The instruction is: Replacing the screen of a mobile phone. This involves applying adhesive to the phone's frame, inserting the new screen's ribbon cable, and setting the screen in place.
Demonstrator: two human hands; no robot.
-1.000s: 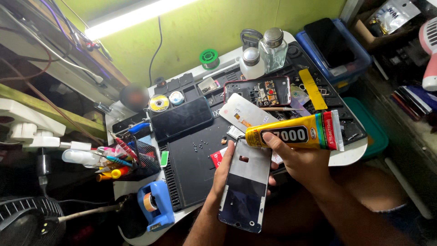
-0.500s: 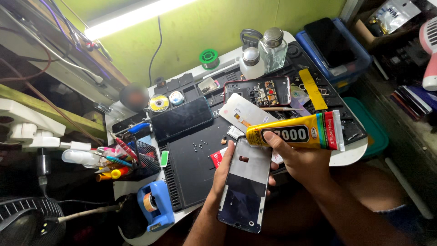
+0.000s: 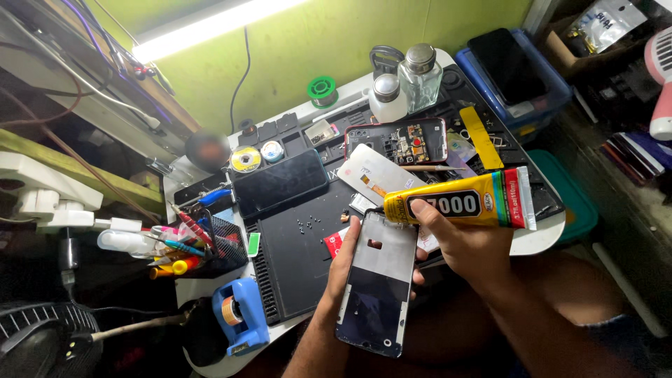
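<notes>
Glue tube is pinched in my right hand over the table's front edge, the left hand clasps the phone frame, so I should squeeze gently along the rim.

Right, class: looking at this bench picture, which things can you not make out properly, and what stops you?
Head view only:
- Nozzle of the yellow glue tube: hidden against the phone frame; whether glue flows cannot be told.
- Left hand: mostly behind the frame.
- Round object at the bench's back: blurred.
- Tiny screws on the black mat: too small to count.
- Fan: cut off by the edge.
</notes>
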